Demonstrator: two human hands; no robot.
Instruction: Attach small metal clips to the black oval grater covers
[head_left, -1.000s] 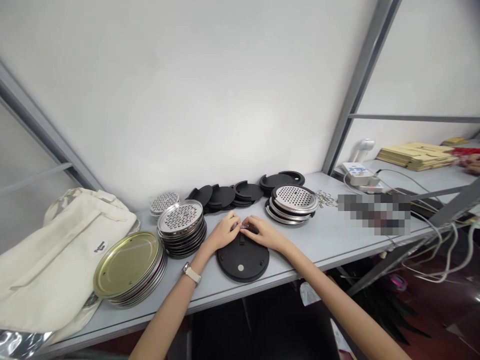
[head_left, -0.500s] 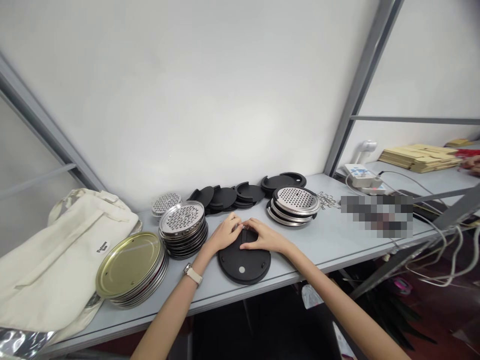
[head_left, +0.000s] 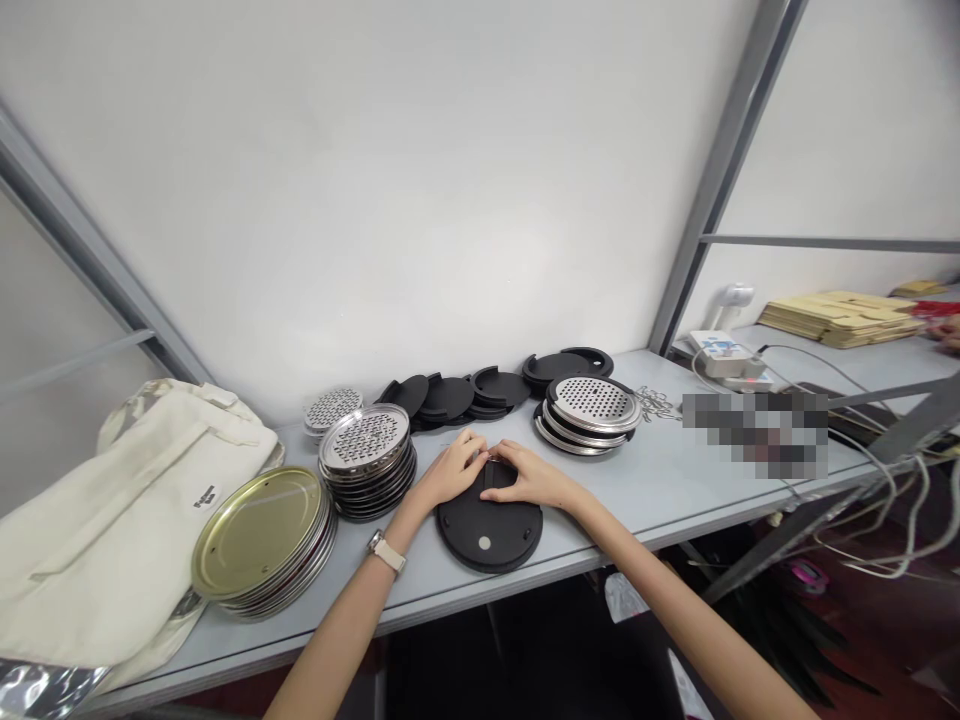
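One black disc (head_left: 489, 528) lies flat on the grey table (head_left: 645, 492), near its front edge, under the two hands. One pale round spot is seen on it. The left hand (head_left: 455, 468) has its fingers bent, with their tips at the far edge of the disc. The right hand (head_left: 531, 476) brings its fingertips to the same place, while its thumb is spread apart from them and rests on the disc. Whether the fingertips pinch some small part there, I cannot tell.

Around the disc stand two stacks with grater plates on the left, one tall (head_left: 365, 440) and one low (head_left: 333, 408) behind it. On the right is one stack of perforated plates (head_left: 598, 400), and beside it one heap of thin metal pieces (head_left: 657, 404). By the wall there are three overlapping groups of notched black holders (head_left: 448, 397) and one further black pile (head_left: 559, 368). Further left are one stack of gold-topped plates (head_left: 259, 532) and one cream bag (head_left: 131, 520).

Compared with one second ago, the right thumb is lower on the disc; then it was close to the fingertips. The disc and the stacks keep their places.
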